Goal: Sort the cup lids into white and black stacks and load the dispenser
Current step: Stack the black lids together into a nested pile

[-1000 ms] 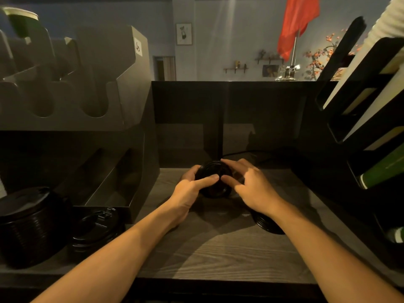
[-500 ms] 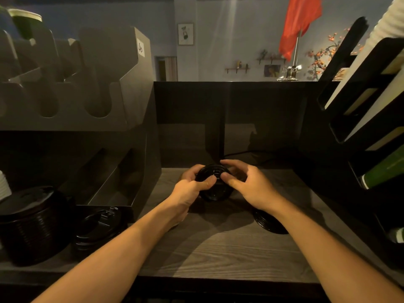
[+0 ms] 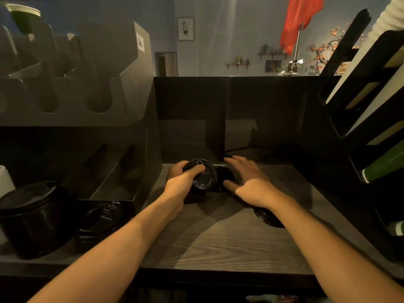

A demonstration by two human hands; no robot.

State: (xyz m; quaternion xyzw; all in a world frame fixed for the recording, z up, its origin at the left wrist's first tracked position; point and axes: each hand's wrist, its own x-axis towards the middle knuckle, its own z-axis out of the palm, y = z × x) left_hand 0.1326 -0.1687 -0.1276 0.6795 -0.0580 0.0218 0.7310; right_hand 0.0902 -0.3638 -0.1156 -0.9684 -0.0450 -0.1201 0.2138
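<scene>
My left hand (image 3: 182,182) grips a black cup lid (image 3: 203,178), thumb across its top, lifted and tilted toward me over the wooden counter (image 3: 218,237). Just right of it, another black lid (image 3: 226,174) lies on the counter. My right hand (image 3: 249,180) hovers over that lid with fingers spread, holding nothing. A further stack of black lids (image 3: 267,217) sits partly under my right wrist. The grey lid dispenser (image 3: 122,171) stands at left with slanted slots. In front of it are a tall stack of black lids (image 3: 32,217) and a shorter black stack (image 3: 100,219).
A white stack edge (image 3: 5,182) shows at far left. A green cup (image 3: 24,18) sits atop the dispenser. A black rack (image 3: 371,95) with sleeves of cups lines the right side. A dark back panel (image 3: 218,106) closes the counter behind; a cable (image 3: 251,148) runs along it.
Both hands held one lid stack together; now my left hand has lifted a black lid away leftward, and my right hand has let go and spread open over the lid left behind.
</scene>
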